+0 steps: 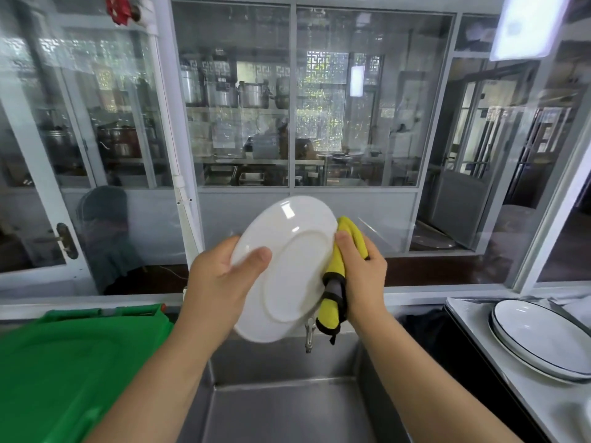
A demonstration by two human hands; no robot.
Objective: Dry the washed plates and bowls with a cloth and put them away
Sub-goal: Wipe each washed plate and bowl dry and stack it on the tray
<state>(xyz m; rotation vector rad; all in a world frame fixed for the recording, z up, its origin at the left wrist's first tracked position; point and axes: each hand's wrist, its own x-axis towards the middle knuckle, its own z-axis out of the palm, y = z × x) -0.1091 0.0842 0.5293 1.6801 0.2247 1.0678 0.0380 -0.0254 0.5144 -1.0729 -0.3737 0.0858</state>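
Note:
A white plate [292, 260] is held tilted above the sink, its underside facing me. My left hand [220, 276] grips its left rim, thumb on the underside and fingers hidden behind. My right hand [359, 273] holds a yellow cloth [335, 276] with dark edging against the plate's right rim, thumb on the near side. The plate's front face is hidden from me.
A steel sink [287, 407] lies below my hands, with a tap [308, 334] at its back wall. A green plastic bin lid [64, 362] is at the left. White dark-rimmed plates [540, 340] are stacked on the counter at the right. Glass partitions stand behind.

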